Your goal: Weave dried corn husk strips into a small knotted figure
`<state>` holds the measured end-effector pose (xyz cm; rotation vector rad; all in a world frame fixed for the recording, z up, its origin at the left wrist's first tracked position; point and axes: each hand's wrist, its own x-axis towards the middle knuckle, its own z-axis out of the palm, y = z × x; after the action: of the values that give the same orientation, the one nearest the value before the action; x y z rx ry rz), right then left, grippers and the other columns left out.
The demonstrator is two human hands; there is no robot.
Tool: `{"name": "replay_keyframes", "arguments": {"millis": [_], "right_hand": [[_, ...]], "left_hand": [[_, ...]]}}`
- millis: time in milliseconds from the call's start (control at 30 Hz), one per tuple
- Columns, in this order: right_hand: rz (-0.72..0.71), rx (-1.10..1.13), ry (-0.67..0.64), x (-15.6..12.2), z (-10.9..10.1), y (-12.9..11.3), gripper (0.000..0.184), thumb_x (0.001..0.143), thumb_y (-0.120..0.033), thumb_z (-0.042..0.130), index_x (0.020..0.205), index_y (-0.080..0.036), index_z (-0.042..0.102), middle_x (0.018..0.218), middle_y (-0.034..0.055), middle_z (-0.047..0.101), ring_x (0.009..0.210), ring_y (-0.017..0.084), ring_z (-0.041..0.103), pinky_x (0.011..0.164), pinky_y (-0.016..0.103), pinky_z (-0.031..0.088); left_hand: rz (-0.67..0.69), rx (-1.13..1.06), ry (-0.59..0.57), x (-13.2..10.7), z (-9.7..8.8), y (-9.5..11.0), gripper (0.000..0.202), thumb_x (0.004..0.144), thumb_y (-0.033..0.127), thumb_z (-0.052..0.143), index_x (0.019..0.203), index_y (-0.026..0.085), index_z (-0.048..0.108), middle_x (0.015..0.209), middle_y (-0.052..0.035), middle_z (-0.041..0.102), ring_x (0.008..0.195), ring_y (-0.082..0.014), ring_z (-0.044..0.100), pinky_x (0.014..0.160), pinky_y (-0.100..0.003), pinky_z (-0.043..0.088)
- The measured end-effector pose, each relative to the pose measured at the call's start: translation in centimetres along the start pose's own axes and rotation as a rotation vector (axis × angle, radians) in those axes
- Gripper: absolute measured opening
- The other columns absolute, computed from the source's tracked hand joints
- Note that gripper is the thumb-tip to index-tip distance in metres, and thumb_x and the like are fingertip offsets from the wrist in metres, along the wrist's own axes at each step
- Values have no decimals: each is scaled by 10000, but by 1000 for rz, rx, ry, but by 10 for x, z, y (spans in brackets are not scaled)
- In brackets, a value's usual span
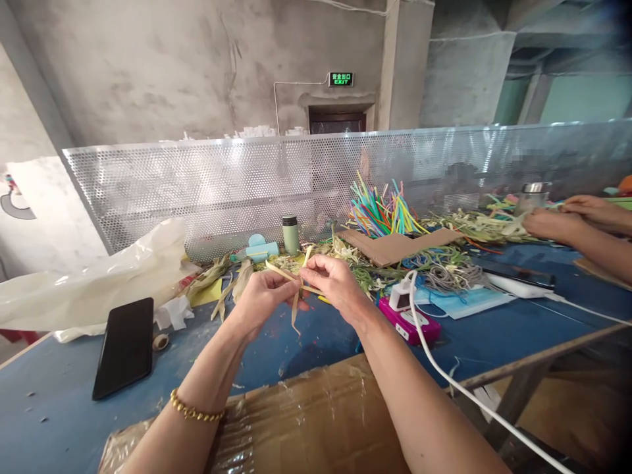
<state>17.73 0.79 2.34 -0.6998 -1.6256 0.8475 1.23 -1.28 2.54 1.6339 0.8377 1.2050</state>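
Observation:
Both of my hands are raised above the blue table (pixel 59 388) and pinch thin pale straw strips (pixel 296 309) that cross between them. My left hand (pixel 261 296) has its fingers closed on the strips from the left; a gold bead bracelet sits on that wrist. My right hand (pixel 336 283) grips the same strips from the right with thumb and fingers pressed together. One strip end hangs down below the hands, others stick up and to the left.
A black phone (pixel 123 345) lies on the left, beside a pale plastic bag (pixel 99 276). A cardboard box (pixel 306 428) is in front of me. Coloured straws (pixel 380 210), loose fibres, a green bottle (pixel 290 235), a pink device (pixel 407 319) with white cable. Another person's hands (pixel 557 220) work at the right. A perforated metal screen stands behind.

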Motion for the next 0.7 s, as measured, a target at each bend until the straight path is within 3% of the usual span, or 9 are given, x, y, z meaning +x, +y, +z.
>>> {"name": "replay_keyframes", "arguments": {"millis": [300, 467, 700], "right_hand": [[31, 55, 123, 3, -8, 2, 230, 766, -381, 721, 733, -182, 609, 604, -25, 596, 537, 120, 536, 582, 279, 415], [33, 113, 49, 2, -6, 2, 187, 769, -334, 704, 736, -177, 607, 645, -10, 630, 574, 119, 584, 603, 266, 463], [25, 101, -20, 3, -4, 6, 158, 759, -298, 722, 737, -172, 629, 677, -13, 635, 594, 106, 569, 603, 250, 470]], "left_hand": [[11, 109, -18, -2, 3, 4, 223, 760, 354, 749, 745, 133, 727, 642, -69, 737, 595, -177, 664, 626, -305, 499], [0, 158, -29, -4, 2, 3, 259, 747, 377, 751, 830, 132, 738, 634, -56, 733, 593, -168, 642, 590, -282, 452], [-37, 149, -33, -2, 0, 1, 241, 764, 372, 724, 741, 132, 722, 595, -61, 707, 556, -163, 630, 551, -275, 412]]}}
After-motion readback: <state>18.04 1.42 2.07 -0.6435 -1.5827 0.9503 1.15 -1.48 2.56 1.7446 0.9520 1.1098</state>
